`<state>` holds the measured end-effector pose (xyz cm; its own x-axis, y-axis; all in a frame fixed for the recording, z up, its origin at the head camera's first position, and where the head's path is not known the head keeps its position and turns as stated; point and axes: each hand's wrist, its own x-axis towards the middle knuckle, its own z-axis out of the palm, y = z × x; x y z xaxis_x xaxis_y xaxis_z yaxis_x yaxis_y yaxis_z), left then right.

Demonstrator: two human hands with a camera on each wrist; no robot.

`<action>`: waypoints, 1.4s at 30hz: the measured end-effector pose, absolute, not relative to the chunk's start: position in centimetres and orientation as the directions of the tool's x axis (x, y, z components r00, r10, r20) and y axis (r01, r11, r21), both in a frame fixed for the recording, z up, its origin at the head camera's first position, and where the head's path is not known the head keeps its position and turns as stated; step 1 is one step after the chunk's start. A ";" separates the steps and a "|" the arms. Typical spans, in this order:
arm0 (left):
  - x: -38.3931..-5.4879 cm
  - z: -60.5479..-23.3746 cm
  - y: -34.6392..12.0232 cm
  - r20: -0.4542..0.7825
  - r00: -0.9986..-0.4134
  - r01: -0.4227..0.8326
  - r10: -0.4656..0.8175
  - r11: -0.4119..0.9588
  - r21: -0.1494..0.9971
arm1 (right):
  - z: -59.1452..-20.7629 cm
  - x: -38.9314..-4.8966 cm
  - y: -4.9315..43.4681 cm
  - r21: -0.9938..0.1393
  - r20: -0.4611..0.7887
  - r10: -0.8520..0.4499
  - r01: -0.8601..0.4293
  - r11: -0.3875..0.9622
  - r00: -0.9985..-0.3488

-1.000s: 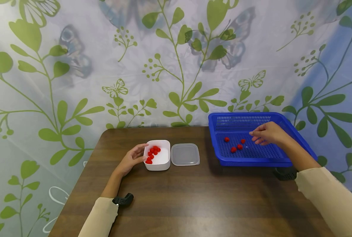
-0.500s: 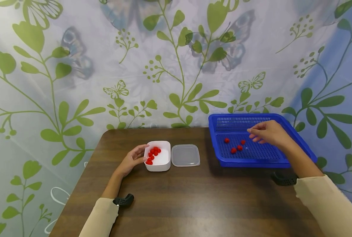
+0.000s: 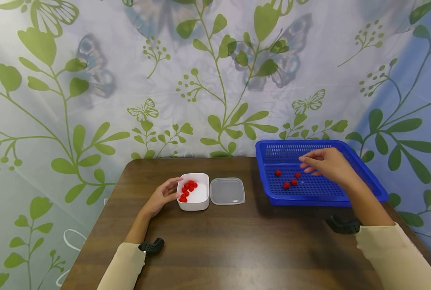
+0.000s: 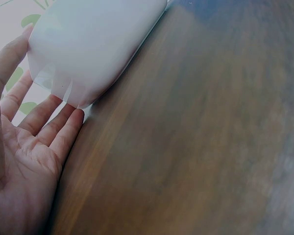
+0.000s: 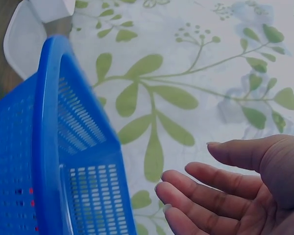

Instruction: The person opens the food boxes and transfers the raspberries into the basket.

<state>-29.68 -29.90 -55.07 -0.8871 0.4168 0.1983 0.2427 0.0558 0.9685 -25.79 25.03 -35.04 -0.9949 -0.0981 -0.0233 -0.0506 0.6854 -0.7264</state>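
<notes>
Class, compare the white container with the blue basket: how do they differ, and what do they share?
The blue basket is larger than the white container. The basket's walls are perforated; the container's look solid. The basket shows four red pieces; the container shows more. Both are open-topped and hold red pieces.

A white box [image 3: 193, 206] is standing open before me, small red balls [image 3: 191, 188] are resting toward its left side, a blue perforated basket [image 3: 309, 200] is lying farther right, four similar balls [image 3: 294, 182] are sitting inside.
</notes>
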 end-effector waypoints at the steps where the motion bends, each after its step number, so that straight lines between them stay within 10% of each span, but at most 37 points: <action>1: -29.7 -55.1 -29.9 0.200 -0.887 0.243 0.417 0.053 0.969 | -35.0 -25.7 24.9 -0.731 -0.019 -0.100 -0.055 0.680 -0.995; 42: -29.8 -55.0 -29.8 0.182 -0.892 0.234 0.414 0.078 0.969 | -37.1 -25.3 14.0 -0.919 0.035 -0.262 -0.134 0.370 -0.964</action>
